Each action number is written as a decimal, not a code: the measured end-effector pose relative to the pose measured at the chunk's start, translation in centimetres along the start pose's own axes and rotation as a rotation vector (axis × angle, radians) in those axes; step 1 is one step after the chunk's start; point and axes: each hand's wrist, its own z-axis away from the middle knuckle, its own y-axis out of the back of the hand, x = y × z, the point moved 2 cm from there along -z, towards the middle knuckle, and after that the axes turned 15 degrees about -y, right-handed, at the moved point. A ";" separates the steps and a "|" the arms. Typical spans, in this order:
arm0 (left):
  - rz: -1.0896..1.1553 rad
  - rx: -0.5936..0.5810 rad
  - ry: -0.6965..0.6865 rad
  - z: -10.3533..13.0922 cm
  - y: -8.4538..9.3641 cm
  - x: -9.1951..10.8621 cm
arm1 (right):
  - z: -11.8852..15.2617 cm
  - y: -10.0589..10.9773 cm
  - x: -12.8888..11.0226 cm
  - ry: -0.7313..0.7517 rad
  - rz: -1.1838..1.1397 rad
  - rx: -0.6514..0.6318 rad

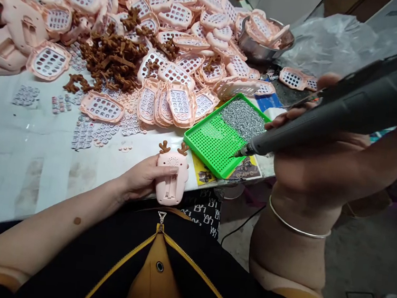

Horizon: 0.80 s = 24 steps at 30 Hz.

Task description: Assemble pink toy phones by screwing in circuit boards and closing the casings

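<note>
My left hand (pixel 145 174) is closed around a pale pink toy phone (pixel 178 166) with brown antlers, at the table's front edge. Its back faces up, showing an uncovered battery compartment and small speaker holes; my thumb lies across it. My right hand (pixel 311 166) grips a thick grey electric screwdriver (pixel 317 110), large and near the camera. The driver's bit points down-left over a green perforated tray (pixel 206 145); I cannot tell whether it touches. Small silver screws (pixel 245 118) are heaped in the tray's far part.
Pink phone shells with keypad holes (pixel 178 15) are piled at the back. Loose brown antlers (pixel 115 58) lie before them, with small keypad pieces (pixel 84 131) at left. A metal bowl (pixel 259 53) of shells and clear plastic bags (pixel 333 40) stand back right.
</note>
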 end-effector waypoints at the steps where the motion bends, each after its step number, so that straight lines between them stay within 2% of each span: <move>1: 0.002 -0.001 0.005 0.0 0.0 0.0 | 0.0 -0.1 0.0 0.001 -0.017 -0.015; 4: 0.012 -0.006 0.009 0.0 0.1 -0.1 | -0.1 -0.4 0.3 -0.018 -0.040 -0.108; 6: 0.018 -0.002 0.007 -0.1 0.1 0.0 | -0.2 -0.4 0.9 0.022 0.000 -0.153; 10: 0.013 0.042 0.008 -0.1 -0.2 0.1 | -0.1 0.2 3.3 0.191 0.157 -0.109; 12: 0.002 0.060 0.011 -0.2 -0.4 0.1 | -0.1 0.5 4.8 0.150 0.198 -0.091; 14: -0.011 0.070 0.019 -0.3 -0.5 0.1 | -0.2 0.7 5.9 0.050 0.218 -0.126; 16: -0.024 0.075 0.030 -0.4 -0.7 0.1 | -0.3 0.7 6.3 0.032 0.246 -0.170; 21: -0.049 0.099 0.034 -0.4 -0.7 0.1 | -0.3 0.7 6.2 0.297 0.257 -0.129; 24: -0.044 0.091 0.041 -0.5 -0.7 0.1 | -0.4 0.5 6.7 0.342 0.250 -0.117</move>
